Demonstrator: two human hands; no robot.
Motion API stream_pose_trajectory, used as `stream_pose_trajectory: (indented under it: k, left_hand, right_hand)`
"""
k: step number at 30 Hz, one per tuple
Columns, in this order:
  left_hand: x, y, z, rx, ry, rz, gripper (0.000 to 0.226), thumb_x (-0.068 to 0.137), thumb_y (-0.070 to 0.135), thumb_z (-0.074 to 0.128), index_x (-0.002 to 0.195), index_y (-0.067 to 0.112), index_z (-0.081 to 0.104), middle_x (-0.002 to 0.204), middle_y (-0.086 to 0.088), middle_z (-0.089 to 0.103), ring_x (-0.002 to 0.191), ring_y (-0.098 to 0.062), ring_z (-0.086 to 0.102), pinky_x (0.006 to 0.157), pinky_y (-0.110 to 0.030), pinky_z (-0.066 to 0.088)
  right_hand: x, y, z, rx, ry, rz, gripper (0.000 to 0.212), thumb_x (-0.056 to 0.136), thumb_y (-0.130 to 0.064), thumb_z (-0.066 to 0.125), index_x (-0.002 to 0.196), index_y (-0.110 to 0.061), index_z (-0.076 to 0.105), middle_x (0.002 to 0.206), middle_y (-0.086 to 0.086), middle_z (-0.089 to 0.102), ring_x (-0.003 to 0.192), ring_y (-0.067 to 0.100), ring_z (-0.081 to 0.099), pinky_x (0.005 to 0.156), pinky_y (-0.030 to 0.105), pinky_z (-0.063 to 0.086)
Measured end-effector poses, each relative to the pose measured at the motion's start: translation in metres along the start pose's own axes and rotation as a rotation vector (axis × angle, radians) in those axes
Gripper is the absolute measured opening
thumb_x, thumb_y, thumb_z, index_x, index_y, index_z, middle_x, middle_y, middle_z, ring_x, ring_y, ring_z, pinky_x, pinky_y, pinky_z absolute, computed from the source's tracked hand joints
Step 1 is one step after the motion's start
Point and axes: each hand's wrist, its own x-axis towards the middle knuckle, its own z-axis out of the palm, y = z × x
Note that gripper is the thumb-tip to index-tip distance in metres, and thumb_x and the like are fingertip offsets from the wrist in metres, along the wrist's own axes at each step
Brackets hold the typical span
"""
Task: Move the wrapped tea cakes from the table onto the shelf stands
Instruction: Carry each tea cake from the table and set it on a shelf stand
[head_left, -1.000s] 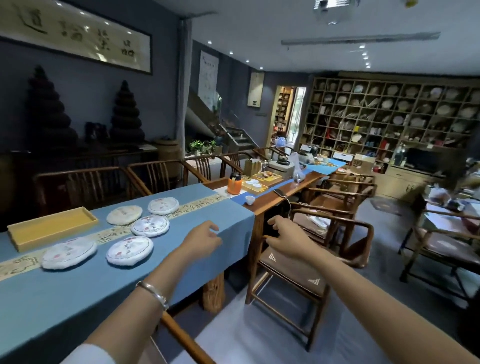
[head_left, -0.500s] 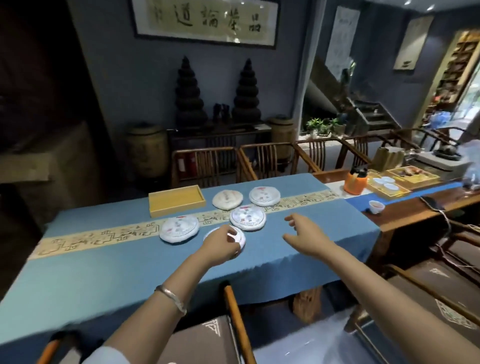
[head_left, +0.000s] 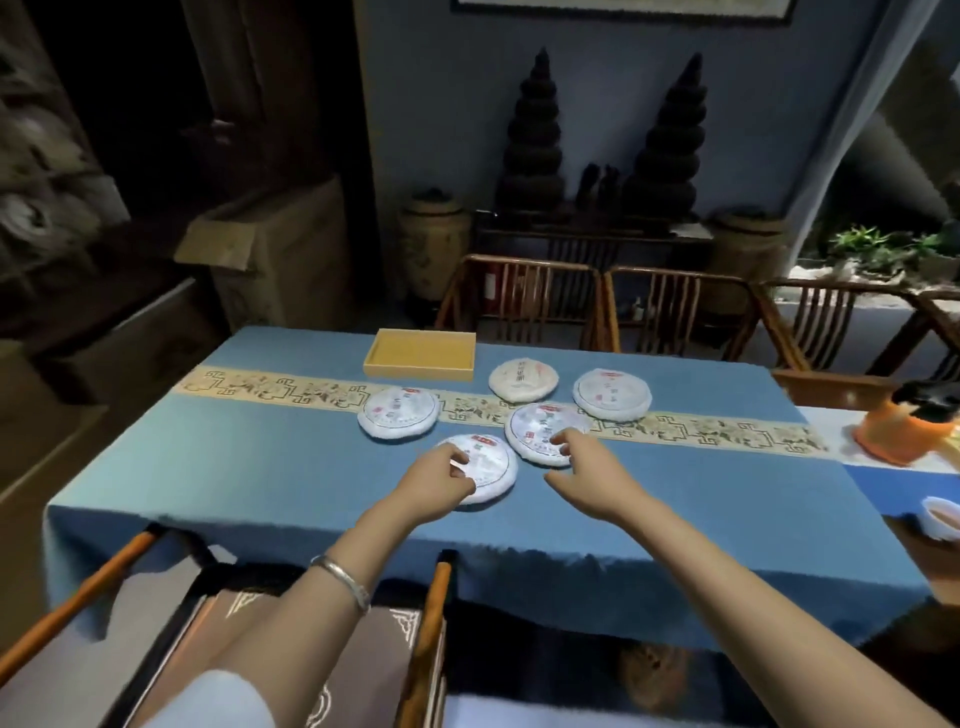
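On blue-clothed table (head_left: 260, 467): five round white paper-wrapped tea cakes, nearest one (head_left: 485, 467) at 6 o'clock of cluster. Left hand (head_left: 434, 480) on its left edge, fingers curled, pinching wrapper rim. Right hand (head_left: 589, 475) at 5 o'clock of centre cake (head_left: 540, 428), fingertips spread, touching its edge, no full grasp. Yellow rectangular tray (head_left: 420, 354) at 11 o'clock.

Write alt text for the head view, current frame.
A person's left hand and right hand each touch a wrapped tea cake on a blue-clothed table. Three more cakes and a yellow tray lie beyond, with wooden chairs behind.
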Motion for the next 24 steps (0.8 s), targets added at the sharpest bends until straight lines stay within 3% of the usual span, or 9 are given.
stream_pose_trajectory:
  k: [5,10,13,15,19,24]
  left_hand:
    - [0.013,0.018,0.021,0.029,0.055,-0.077,0.039,0.088,0.014,0.058,0.127,0.012,0.053,0.103,-0.004,0.065,0.085,-0.024,0.059,0.072,-0.029,0.045]
    - [0.032,0.015,0.022,0.057,0.092,-0.149,0.042,0.091,0.016,0.058,0.132,0.01,0.051,0.122,-0.011,0.061,0.106,-0.028,0.059,0.085,-0.032,0.046]
    - [0.049,0.006,0.021,0.034,0.124,-0.156,0.04,0.091,0.016,0.059,0.13,0.011,0.051,0.11,-0.008,0.062,0.087,-0.024,0.057,0.071,-0.03,0.043]
    - [0.065,-0.002,0.022,-0.013,0.151,-0.139,0.039,0.09,0.017,0.061,0.128,0.015,0.052,0.109,-0.006,0.062,0.085,-0.022,0.059,0.067,-0.029,0.044]
    - [0.106,-0.021,0.021,-0.081,0.172,-0.127,0.04,0.087,0.017,0.066,0.125,0.02,0.055,0.114,-0.006,0.063,0.107,-0.023,0.06,0.09,-0.038,0.05]
    - [0.187,-0.058,0.013,-0.072,0.142,-0.116,0.041,0.086,0.016,0.066,0.125,0.02,0.055,0.119,-0.009,0.062,0.103,-0.023,0.061,0.095,-0.037,0.048]
  right_hand:
    - [0.013,0.041,-0.015,-0.026,-0.066,-0.034,0.052,0.092,-0.025,0.059,0.138,-0.009,0.042,0.14,0.012,0.05,0.123,0.026,0.05,0.097,0.033,0.042]
    - [0.036,0.06,-0.011,0.006,-0.1,-0.029,0.052,0.091,-0.023,0.059,0.138,-0.007,0.042,0.138,0.015,0.05,0.121,0.028,0.051,0.094,0.031,0.042]
    - [0.05,0.065,0.002,0.005,-0.129,-0.02,0.046,0.09,-0.022,0.057,0.131,-0.006,0.045,0.13,0.016,0.052,0.109,0.029,0.055,0.089,0.035,0.045]
    - [0.064,0.07,0.013,0.004,-0.155,-0.013,0.043,0.09,-0.023,0.057,0.127,-0.005,0.046,0.126,0.016,0.053,0.106,0.03,0.055,0.085,0.035,0.046]
    - [0.105,0.077,0.038,-0.007,-0.199,-0.004,0.049,0.09,-0.024,0.057,0.133,-0.004,0.043,0.126,0.016,0.054,0.109,0.03,0.055,0.077,0.029,0.038]
    - [0.171,0.086,0.073,-0.015,-0.228,0.03,0.049,0.092,-0.026,0.058,0.134,-0.005,0.043,0.126,0.017,0.055,0.11,0.03,0.056,0.084,0.033,0.043]
